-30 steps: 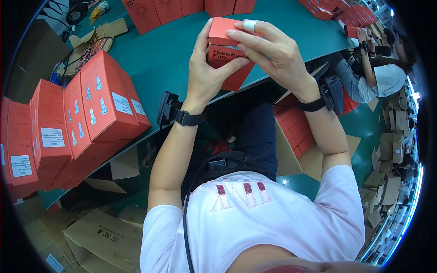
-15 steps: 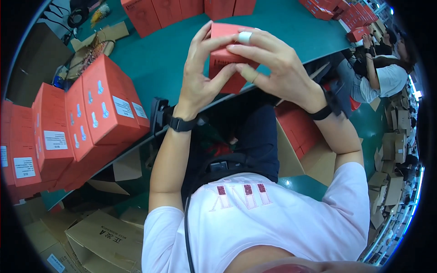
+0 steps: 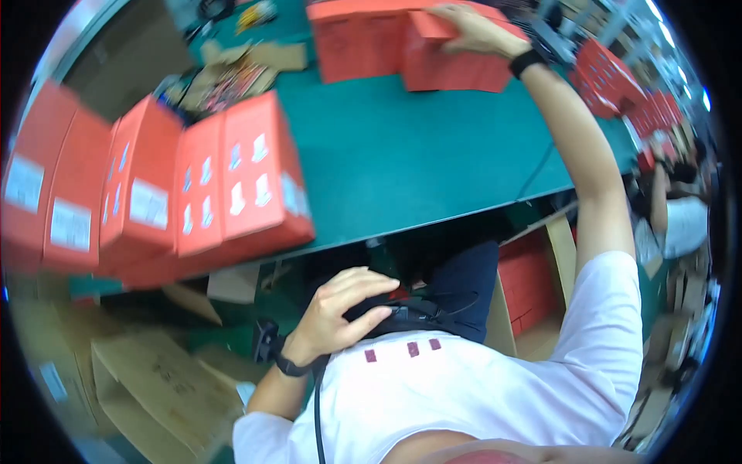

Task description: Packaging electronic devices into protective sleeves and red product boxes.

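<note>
At the far side of the green table, my right hand (image 3: 481, 32) is stretched over the top of a red box (image 3: 433, 66), its fingers and thumb gripping the upper part. This box stands at the right of a row of similar red boxes (image 3: 357, 46). My left hand (image 3: 340, 313) is in front of my waist, below the table's near edge, fingers loosely extended and thumb apart. Nothing is held in it. A black pouch or device (image 3: 406, 313) on my belt is just beside its fingertips.
Red boxes with white labels (image 3: 239, 178) line the table's left side. Behind them lies torn cardboard (image 3: 270, 56). An open carton (image 3: 502, 309) holding red boxes stands by my right leg; a brown carton (image 3: 154, 387) is at lower left. Another person (image 3: 680, 220) works at far right.
The red box that both hands held near the table's front edge is no longer there. My right hand has moved to the far row; my left hand has dropped to my waist. The view has shifted.
</note>
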A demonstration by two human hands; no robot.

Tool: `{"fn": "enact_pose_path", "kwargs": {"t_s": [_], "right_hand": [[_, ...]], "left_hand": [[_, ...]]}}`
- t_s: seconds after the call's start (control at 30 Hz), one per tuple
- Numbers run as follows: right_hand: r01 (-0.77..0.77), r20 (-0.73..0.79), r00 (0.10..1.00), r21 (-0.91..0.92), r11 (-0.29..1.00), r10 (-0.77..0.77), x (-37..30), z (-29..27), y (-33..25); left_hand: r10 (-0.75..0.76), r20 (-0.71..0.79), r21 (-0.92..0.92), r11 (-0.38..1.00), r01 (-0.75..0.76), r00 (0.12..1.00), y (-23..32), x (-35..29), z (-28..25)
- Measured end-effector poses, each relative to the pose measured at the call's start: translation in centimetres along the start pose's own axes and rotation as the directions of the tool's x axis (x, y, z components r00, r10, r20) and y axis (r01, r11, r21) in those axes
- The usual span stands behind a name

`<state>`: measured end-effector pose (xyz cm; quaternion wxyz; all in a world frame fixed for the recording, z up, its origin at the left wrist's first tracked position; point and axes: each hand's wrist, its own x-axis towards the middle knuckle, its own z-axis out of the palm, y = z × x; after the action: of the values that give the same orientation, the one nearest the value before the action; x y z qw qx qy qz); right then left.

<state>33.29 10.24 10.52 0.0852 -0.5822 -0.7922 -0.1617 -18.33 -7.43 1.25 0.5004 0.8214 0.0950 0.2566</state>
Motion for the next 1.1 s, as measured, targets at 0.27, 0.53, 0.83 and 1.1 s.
{"fn": "enact_pose_path", "kwargs": {"t_s": [0.27, 0.53, 0.83, 1.1], "right_hand": [[0.345, -0.301, 0.913, 0.203, 0.916, -0.277, 2.6, -9.4, -30.0], [0.237, -0.346, 0.889, -0.211, 0.948, -0.299, -1.8, -1.9, -43.6], [0.399, -0.743, 0.665, 0.275, 0.875, -0.071, 5.2, -14.9, -43.3], [0.508, -0.831, 0.544, 0.214, 0.834, -0.119, 14.6, -18.1, -49.3]], "left_hand": [[-0.19, -0.257, -0.142, 0.977, 0.157, 0.947, -0.2, -4.4, -0.5], [-0.17, -0.288, -0.138, 0.981, 0.135, 0.942, 0.5, -5.6, 0.5], [0.573, -0.726, 0.545, 0.817, -0.191, 0.379, 9.3, -10.5, -11.2], [0.725, -0.663, 0.687, 0.49, 0.536, 0.186, 16.9, -8.7, -30.9]]}}
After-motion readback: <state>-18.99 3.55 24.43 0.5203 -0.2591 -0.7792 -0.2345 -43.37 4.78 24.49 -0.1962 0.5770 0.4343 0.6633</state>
